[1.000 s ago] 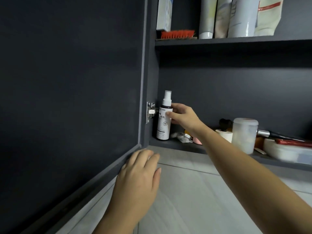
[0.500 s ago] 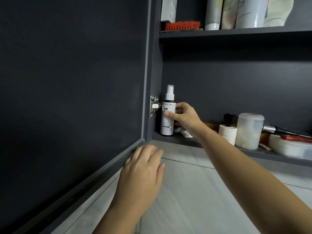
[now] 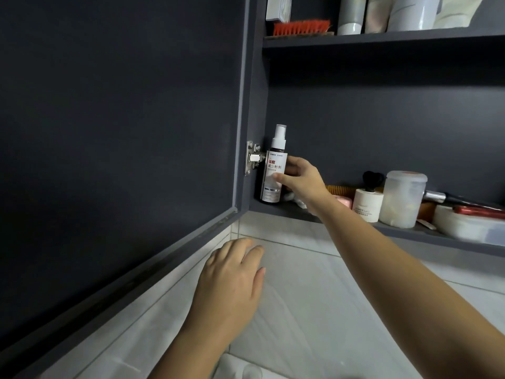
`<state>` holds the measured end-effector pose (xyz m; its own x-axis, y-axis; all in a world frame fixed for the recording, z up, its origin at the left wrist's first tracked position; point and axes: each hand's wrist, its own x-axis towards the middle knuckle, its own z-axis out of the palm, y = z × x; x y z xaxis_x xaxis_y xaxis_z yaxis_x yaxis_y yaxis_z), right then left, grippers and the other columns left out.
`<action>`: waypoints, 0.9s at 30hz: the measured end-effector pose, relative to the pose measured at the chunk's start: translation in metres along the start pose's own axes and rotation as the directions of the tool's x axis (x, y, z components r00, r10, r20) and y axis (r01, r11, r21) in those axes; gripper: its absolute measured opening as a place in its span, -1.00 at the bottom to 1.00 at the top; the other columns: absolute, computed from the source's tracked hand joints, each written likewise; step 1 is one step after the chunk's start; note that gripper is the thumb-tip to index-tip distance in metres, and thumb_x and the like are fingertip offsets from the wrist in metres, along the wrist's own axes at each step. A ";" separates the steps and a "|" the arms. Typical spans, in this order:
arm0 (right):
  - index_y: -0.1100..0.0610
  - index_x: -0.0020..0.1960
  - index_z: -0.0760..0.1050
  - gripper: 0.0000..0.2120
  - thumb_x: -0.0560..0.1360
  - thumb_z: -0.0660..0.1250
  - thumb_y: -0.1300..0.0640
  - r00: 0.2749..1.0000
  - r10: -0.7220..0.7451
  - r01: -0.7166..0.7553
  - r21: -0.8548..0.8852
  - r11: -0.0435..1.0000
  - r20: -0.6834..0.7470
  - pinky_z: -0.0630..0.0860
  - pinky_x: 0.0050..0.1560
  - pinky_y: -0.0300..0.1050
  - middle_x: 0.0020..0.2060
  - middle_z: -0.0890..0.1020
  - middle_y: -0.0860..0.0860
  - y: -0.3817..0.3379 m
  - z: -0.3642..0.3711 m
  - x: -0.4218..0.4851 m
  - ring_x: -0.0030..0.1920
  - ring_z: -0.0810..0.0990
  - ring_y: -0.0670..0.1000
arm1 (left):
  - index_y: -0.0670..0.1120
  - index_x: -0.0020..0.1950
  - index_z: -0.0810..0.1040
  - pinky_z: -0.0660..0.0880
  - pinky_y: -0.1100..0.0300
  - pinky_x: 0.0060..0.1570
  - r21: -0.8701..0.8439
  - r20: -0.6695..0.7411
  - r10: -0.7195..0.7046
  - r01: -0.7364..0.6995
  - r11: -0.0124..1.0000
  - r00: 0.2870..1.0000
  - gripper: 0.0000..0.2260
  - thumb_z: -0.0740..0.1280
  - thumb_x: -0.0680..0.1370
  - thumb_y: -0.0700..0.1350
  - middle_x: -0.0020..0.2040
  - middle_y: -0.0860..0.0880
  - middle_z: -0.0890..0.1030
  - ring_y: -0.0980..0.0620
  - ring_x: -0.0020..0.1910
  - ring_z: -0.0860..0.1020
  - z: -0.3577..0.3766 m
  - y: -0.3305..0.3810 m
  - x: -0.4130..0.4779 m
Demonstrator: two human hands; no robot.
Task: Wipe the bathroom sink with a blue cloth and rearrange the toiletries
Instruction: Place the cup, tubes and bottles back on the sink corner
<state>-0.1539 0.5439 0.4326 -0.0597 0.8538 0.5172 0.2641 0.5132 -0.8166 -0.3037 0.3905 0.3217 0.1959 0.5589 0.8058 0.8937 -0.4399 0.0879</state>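
Left hand lower, bottle between fingers

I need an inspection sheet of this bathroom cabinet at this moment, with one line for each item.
Surface: lower shelf, dark, carrying toiletries.
Job's things: spray bottle upright at the shelf's left end, beside the hinge.
Clutter: white jar, translucent container; red brush on the upper shelf.
Hands: right hand grips the spray bottle; left hand open, below the cabinet door.
Cables: nothing seen.
Surroundings: door swung open; light tiled wall beneath.
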 end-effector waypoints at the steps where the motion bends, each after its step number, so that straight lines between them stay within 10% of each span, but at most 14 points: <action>1: 0.14 0.34 0.32 -0.49 0.44 0.40 0.17 1.000 -0.004 0.004 -0.009 1.000 -0.009 0.51 -0.43 -0.19 0.14 0.58 0.05 0.000 -0.001 -0.004 0.01 0.59 0.08 | -0.07 -0.01 0.60 0.55 0.17 -0.13 0.001 0.008 -0.007 0.007 1.000 1.000 -0.67 0.10 0.45 -0.02 -0.04 0.02 0.60 0.03 -0.08 0.59 0.000 0.002 -0.004; 3: 0.17 0.37 0.28 -0.45 0.45 0.40 0.18 0.999 -0.016 0.015 -0.040 0.999 -0.036 0.47 -0.47 -0.32 0.18 0.54 0.07 -0.002 -0.003 -0.014 0.00 0.58 0.08 | -0.07 -0.02 0.61 0.54 0.18 -0.14 0.006 0.015 -0.015 0.015 1.000 1.000 -0.68 0.10 0.45 -0.02 -0.05 0.03 0.60 0.04 -0.09 0.59 0.001 0.005 -0.012; 7: 0.15 0.33 0.35 -0.55 0.47 0.35 0.17 0.984 -0.125 0.098 -0.202 0.974 -0.127 0.48 0.13 -0.14 0.22 0.50 0.08 -0.005 -0.009 -0.054 0.16 0.49 -0.01 | -0.08 -0.04 0.62 0.54 0.19 -0.17 0.016 0.018 -0.042 0.042 0.999 0.999 -0.67 0.10 0.44 -0.02 -0.06 0.02 0.60 0.04 -0.11 0.59 0.002 0.013 -0.030; 15: 0.20 0.14 0.52 -0.72 0.47 0.32 0.13 0.925 -0.379 0.325 -0.541 0.776 0.012 0.34 0.01 -0.27 0.04 0.59 0.09 0.049 -0.011 -0.191 0.06 0.54 0.08 | -0.14 -0.05 0.63 0.54 0.12 -0.18 0.081 0.033 -0.206 0.203 0.976 0.978 -0.77 0.30 0.38 -0.10 -0.07 -0.07 0.63 -0.05 -0.14 0.61 0.024 0.019 -0.110; 27: 0.15 0.04 0.58 -0.69 0.37 0.31 0.01 0.966 -0.040 0.189 -0.594 0.782 0.255 0.51 -0.16 -0.20 -0.07 0.64 0.02 0.177 0.008 -0.337 -0.09 0.63 0.08 | -0.13 -0.06 0.57 0.56 0.07 -0.30 0.094 0.253 -0.552 0.547 0.832 0.795 -0.70 0.16 0.38 -0.01 -0.09 -0.11 0.63 -0.16 -0.22 0.61 0.060 0.031 -0.255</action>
<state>-0.0943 0.3480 0.1118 -0.3141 0.8266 0.4670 0.7668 0.5109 -0.3886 -0.3014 0.2765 0.0838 -0.2352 0.8650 0.4433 0.8883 0.0062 0.4592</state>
